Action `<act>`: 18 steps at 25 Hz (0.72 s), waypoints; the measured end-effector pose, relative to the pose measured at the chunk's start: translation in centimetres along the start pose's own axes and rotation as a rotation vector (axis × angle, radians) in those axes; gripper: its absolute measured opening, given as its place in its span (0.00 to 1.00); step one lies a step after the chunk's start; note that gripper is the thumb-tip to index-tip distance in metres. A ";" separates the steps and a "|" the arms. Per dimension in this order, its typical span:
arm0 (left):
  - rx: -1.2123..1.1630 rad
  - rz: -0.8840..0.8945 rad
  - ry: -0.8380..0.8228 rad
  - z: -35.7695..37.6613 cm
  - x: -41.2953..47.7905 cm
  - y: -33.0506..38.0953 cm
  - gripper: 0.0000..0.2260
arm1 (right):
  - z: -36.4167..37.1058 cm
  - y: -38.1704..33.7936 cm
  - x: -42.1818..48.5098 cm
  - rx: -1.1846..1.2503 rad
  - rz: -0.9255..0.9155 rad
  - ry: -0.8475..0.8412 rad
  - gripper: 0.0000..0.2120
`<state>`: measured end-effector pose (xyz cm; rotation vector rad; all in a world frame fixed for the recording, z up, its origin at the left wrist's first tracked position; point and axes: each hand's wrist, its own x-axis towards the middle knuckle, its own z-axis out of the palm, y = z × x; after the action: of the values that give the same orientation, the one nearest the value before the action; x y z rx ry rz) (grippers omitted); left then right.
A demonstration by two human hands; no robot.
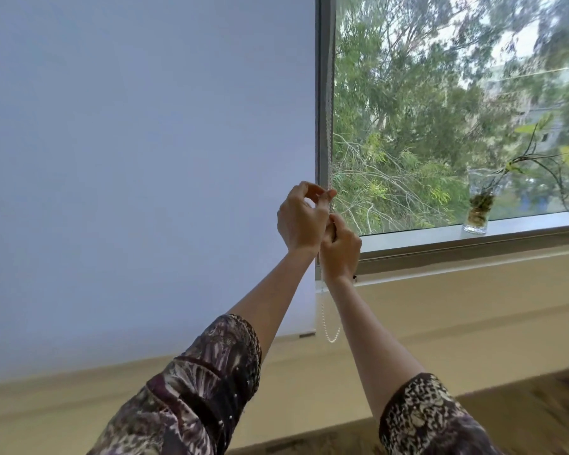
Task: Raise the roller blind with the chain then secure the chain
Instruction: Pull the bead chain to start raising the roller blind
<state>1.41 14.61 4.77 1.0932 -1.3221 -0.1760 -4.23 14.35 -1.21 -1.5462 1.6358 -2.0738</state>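
A pale blue-white roller blind point(145, 175) covers the left window down to below the sill; its bottom bar sits at about the height of my forearms. The white bead chain point(328, 126) hangs along the blind's right edge beside the grey window frame, and its lower loop point(331, 336) dangles under my wrists. My left hand point(301, 218) pinches the chain between thumb and fingertips. Just below it, my right hand point(340, 247) is closed around the chain. The two hands touch.
The uncovered right window pane point(457, 110) shows trees outside. A glass vase with a plant cutting point(478, 205) stands on the grey sill point(523, 228). A beige wall point(457, 307) runs below the sill. Dark wooden floor shows at the lower right.
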 end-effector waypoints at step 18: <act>-0.052 -0.153 -0.218 1.0 -4.0 2.5 0.05 | -5.3 2.7 -3.1 -0.127 0.041 -0.023 0.09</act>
<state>-1.85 18.07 3.69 1.1553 -1.4185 -0.4515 -7.82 18.65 -4.86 -1.5526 1.8074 -1.9594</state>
